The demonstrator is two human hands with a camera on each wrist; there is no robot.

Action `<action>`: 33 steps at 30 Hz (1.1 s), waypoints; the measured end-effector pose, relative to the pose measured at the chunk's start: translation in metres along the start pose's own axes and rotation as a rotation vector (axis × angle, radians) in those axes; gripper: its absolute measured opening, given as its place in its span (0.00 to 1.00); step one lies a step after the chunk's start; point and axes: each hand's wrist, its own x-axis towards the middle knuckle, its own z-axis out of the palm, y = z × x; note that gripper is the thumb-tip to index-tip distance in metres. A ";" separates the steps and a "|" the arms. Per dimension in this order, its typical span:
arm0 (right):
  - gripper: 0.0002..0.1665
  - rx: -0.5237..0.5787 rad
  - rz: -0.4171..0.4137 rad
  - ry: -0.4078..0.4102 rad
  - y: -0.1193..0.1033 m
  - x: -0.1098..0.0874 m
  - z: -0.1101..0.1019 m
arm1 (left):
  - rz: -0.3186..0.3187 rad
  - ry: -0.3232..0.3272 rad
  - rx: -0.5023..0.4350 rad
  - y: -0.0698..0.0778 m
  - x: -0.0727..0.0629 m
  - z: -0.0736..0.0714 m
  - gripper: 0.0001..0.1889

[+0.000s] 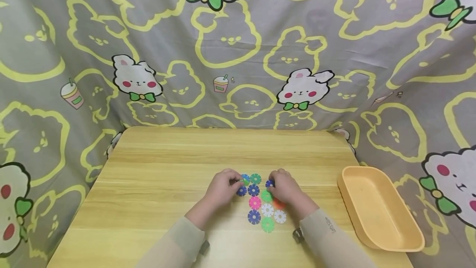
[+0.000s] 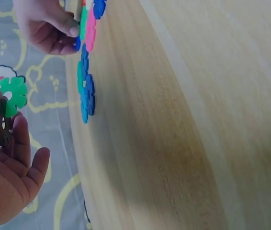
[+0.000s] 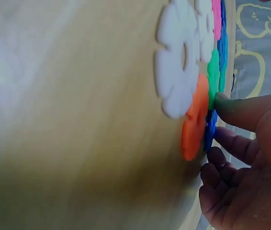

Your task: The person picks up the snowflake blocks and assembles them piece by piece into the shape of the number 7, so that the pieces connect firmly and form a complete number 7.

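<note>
My left hand pinches a green snowflake disc joined to a dark one, raised over the table in the left wrist view. My right hand grips a dark blue snowflake disc at the table, its thumb at the edge of a green disc. Between the hands lies a flat group of discs: a teal one, a pink one, a white one and several blue ones. An orange disc sits beside the gripped blue one, partly hidden by the right hand in the head view.
A yellow-orange plastic basin stands at the right edge of the wooden table. Behind and around the table hangs a grey curtain with cartoon animals.
</note>
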 end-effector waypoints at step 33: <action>0.11 0.779 0.004 0.040 -0.044 -0.023 -0.020 | -0.001 0.002 -0.007 0.001 0.002 -0.001 0.02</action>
